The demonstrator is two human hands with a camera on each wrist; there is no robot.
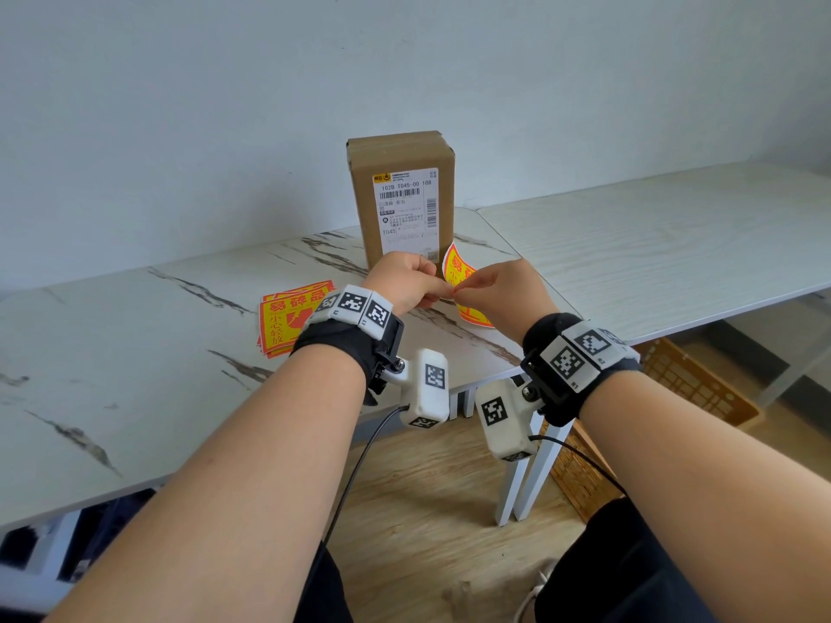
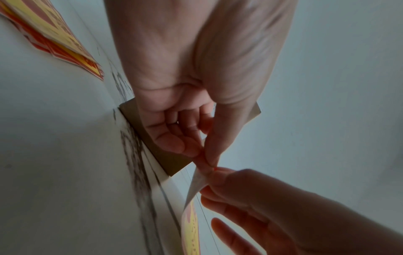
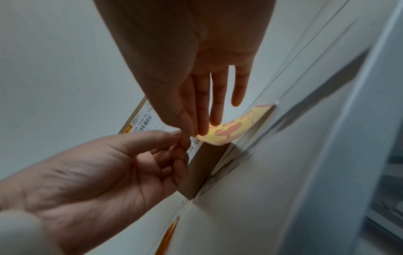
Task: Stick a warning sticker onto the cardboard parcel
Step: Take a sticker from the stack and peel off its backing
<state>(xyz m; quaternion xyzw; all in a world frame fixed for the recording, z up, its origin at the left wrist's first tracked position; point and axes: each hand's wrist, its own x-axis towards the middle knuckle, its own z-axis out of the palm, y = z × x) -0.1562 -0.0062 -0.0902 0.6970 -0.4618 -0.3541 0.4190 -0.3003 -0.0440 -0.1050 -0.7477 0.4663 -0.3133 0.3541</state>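
Observation:
A brown cardboard parcel [image 1: 400, 195] with a white shipping label [image 1: 407, 209] stands upright at the back of the marble table [image 1: 135, 353]. In front of its lower right corner, a red and yellow warning sticker [image 1: 458, 272] hangs curved in the air. My left hand [image 1: 443, 290] and right hand [image 1: 458, 296] both pinch the same near corner of it between thumb and forefinger. In the right wrist view the sticker [image 3: 235, 127] bends away from the pinch, and my right hand's other fingers [image 3: 218, 103] are straight. The left wrist view shows the sticker's pale back [image 2: 196, 186].
A stack of the same stickers [image 1: 288, 321] lies on the marble table to the left of my left wrist. A white wood-grain table [image 1: 652, 245] adjoins on the right. A brown slatted crate [image 1: 701, 388] sits on the floor beneath it.

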